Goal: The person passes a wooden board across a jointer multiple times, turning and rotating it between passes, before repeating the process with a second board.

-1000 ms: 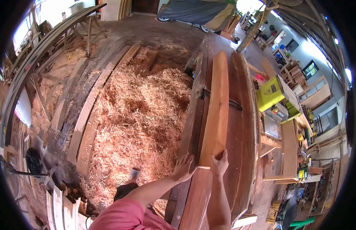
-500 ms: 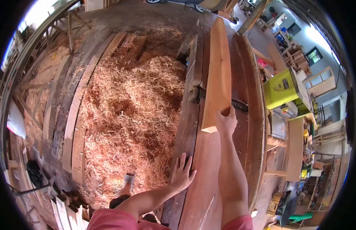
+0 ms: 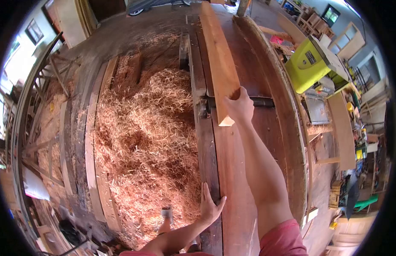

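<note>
A long wooden beam (image 3: 220, 55) lies lengthwise along the reddish-brown wooden bench (image 3: 240, 170), pointing away from me. My right hand (image 3: 240, 106) is closed on the top and right side of the beam near its close end, with the arm stretched forward. Under that end, a dark roller-like bar (image 3: 262, 102) crosses a gap in the bench. My left hand (image 3: 211, 209) rests on the bench's left edge, thumb spread from the fingers, holding nothing. Part of the bar is hidden behind the beam and my right hand.
A big heap of wood shavings (image 3: 151, 136) lies left of the bench. Beyond it run several floor planks (image 3: 92, 153). At the right stands a yellow-green machine (image 3: 311, 64). A raw-edged slab (image 3: 287, 119) borders the bench's right side.
The beam's near end has moved forward to the dark bar, with my right hand still on it. My left hand stays on the bench edge. The whole view has turned somewhat.
</note>
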`<state>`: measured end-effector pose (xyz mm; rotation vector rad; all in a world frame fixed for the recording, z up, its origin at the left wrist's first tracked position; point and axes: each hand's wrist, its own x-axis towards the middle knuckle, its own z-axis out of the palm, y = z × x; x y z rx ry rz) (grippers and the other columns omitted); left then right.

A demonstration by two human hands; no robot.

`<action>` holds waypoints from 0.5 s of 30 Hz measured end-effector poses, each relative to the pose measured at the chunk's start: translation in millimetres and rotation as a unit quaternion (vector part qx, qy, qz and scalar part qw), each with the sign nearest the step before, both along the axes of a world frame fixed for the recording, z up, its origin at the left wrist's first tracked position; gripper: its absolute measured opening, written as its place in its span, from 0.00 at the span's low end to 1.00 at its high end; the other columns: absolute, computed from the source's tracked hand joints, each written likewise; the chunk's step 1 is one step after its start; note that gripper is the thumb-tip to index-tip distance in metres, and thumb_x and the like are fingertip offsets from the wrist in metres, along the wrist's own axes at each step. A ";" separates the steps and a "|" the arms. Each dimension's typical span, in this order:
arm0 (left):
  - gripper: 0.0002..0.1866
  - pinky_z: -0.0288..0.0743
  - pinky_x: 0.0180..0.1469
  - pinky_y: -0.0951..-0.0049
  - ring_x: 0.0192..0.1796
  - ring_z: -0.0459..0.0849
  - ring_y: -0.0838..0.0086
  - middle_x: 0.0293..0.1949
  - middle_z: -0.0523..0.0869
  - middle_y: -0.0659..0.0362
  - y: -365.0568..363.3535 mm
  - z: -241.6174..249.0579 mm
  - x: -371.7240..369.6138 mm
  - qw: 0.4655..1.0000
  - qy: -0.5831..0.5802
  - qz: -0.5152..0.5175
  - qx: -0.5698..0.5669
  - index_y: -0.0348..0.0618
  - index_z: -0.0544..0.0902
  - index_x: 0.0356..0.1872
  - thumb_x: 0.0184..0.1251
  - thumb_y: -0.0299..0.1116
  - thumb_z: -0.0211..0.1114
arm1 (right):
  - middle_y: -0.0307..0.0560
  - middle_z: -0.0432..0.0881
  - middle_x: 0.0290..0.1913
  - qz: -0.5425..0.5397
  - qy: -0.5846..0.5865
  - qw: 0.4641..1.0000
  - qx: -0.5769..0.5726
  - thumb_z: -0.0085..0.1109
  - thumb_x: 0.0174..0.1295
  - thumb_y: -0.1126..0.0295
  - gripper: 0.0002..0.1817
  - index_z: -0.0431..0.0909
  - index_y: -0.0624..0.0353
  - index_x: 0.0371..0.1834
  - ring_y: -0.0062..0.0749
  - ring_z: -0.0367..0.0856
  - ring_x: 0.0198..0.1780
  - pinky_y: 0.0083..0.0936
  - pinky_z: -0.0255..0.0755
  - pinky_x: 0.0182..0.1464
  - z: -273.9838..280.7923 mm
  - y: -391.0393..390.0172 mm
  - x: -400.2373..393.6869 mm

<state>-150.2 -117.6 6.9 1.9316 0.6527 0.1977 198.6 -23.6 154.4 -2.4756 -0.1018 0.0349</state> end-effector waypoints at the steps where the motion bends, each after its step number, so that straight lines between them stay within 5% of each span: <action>1: 0.57 0.56 0.82 0.47 0.81 0.55 0.30 0.78 0.53 0.22 -0.1 0.2 1.1 1.000 0.002 0.001 0.014 0.24 0.44 0.81 0.70 0.49 0.73 | 0.61 0.88 0.55 -0.009 -0.008 1.000 -0.007 0.68 0.50 0.50 0.42 0.75 0.52 0.71 0.57 0.86 0.59 0.45 0.79 0.63 0.2 4.9 5.3; 15: 0.61 0.59 0.81 0.46 0.80 0.57 0.30 0.78 0.54 0.23 -3.1 -3.9 1.2 0.999 0.034 -0.002 -0.014 0.23 0.44 0.81 0.66 0.54 0.75 | 0.61 0.87 0.57 0.022 0.006 1.000 -0.008 0.69 0.50 0.48 0.39 0.76 0.57 0.65 0.57 0.86 0.61 0.47 0.80 0.64 10.4 62.4 102.5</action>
